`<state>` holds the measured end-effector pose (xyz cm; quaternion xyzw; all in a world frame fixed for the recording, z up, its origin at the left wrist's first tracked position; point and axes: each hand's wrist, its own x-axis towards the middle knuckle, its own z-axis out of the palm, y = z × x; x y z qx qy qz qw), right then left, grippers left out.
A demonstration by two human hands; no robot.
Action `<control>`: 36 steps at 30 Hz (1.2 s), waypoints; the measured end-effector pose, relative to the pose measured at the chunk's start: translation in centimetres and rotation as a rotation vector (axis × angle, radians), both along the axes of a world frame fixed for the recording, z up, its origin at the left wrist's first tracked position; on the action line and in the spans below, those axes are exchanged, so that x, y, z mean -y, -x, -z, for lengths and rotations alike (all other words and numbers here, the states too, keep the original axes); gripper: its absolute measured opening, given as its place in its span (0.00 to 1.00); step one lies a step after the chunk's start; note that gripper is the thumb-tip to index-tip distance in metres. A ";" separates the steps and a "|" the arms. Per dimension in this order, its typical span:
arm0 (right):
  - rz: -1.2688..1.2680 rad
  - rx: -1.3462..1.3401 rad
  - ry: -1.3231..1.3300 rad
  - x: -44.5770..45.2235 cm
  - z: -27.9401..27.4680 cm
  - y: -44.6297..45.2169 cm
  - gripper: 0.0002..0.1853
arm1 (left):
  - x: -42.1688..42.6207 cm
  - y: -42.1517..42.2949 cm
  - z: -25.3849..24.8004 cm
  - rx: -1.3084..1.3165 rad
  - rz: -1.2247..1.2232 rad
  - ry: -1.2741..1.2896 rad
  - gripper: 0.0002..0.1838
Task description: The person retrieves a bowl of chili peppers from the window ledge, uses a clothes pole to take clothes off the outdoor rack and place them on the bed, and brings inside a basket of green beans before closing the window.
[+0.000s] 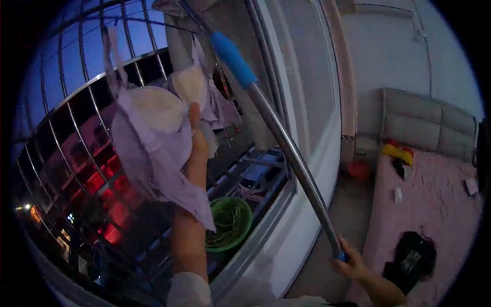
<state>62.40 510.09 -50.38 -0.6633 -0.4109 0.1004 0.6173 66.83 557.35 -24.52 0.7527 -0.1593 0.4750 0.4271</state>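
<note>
A pale lilac bra (153, 148) with cream cup linings hangs by its straps from a thin dark hanger (148, 20), in front of the window bars. My left hand (198, 140) reaches up to it, thumb on the front near the middle of the cups. The fingers of that hand are behind the fabric, gripping it. My right hand (350, 261) is wrapped round the lower end of a metal pole (291, 148) with a blue sleeve (232, 59). The pole slants up to the left, and its top end is out of view.
Metal window bars (76, 128) curve along the left. Below the bra, a green basin (230, 225) holds coiled stems. An open window frame (312, 204) separates this ledge from a room with a bed (424, 199), where a black garment (411, 256) lies.
</note>
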 end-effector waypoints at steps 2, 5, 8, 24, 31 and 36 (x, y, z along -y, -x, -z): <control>0.061 0.021 0.025 3.2 1.7 0.3 0.40 | 4.4 0.0 -0.5 0.352 -0.274 0.008 0.31; 0.161 0.130 0.031 8.7 4.6 1.1 0.37 | 13.6 1.5 -3.5 0.427 0.293 0.695 0.35; 0.329 -0.026 0.155 14.3 7.6 2.2 0.37 | 16.1 -0.7 -2.3 0.355 0.238 0.781 0.36; 1.340 -0.447 0.310 28.9 6.9 21.9 0.29 | 51.5 -12.2 17.9 -0.749 0.692 1.035 0.23; 1.569 -0.834 0.496 30.8 14.4 29.6 0.25 | 67.7 -11.5 38.5 -1.648 0.916 1.118 0.19; 1.639 -0.613 0.320 31.9 21.0 28.7 0.26 | 70.4 -5.3 49.1 -2.151 0.979 0.628 0.15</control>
